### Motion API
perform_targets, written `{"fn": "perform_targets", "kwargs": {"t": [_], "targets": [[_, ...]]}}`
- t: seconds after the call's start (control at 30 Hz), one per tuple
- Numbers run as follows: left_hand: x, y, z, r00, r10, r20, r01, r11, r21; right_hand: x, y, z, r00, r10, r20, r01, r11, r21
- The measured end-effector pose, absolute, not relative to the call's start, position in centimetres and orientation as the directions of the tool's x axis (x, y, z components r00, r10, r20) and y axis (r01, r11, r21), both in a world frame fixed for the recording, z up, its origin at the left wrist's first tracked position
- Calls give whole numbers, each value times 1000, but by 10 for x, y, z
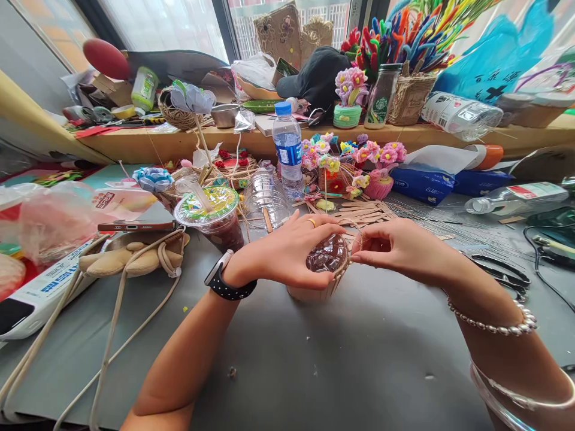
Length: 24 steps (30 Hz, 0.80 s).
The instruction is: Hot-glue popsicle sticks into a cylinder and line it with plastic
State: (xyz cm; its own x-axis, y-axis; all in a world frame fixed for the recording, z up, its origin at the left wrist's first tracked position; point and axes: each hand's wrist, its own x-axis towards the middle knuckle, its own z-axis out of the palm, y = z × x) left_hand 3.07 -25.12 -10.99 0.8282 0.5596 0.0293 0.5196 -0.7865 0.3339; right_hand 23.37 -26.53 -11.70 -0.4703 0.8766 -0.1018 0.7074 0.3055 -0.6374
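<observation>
A round container [329, 254], its top shiny clear plastic over brown and its side covered in pale wooden strips, stands on the grey table in front of me. My left hand [287, 248] arches over it, thumb and fingers gripping opposite sides of its rim. At the right of the rim, my right hand [398, 248] pinches thin brown twine [354, 230] between thumb and fingertips. Part of the rim is hidden behind my left hand. A large clear plastic bottle [266, 197] lies just beyond, with a flat wooden stick [268, 220] by it.
A lidded drink cup [209, 215] with a straw stands left of my left hand. Behind are a blue-capped water bottle [288, 149] and fuzzy craft flowers [377, 155]. Loose wooden sticks [366, 211] lie beyond my right hand, black-framed glasses [503, 272] beside it. A beige corded bag [135, 257] lies left.
</observation>
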Motion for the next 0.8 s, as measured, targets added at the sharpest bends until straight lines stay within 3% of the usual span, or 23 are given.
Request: {"fn": "perform_targets", "kwargs": {"t": [0.47,0.8], "targets": [[30,-251,-110,837,547,32,512,-802,309,239,-262,-116,-447,881,-157,687,226,-691],[31,-251,-110,834,551,13,519,-793,319,240,-258,-120,-434,896,-92,657,245,-713]]}}
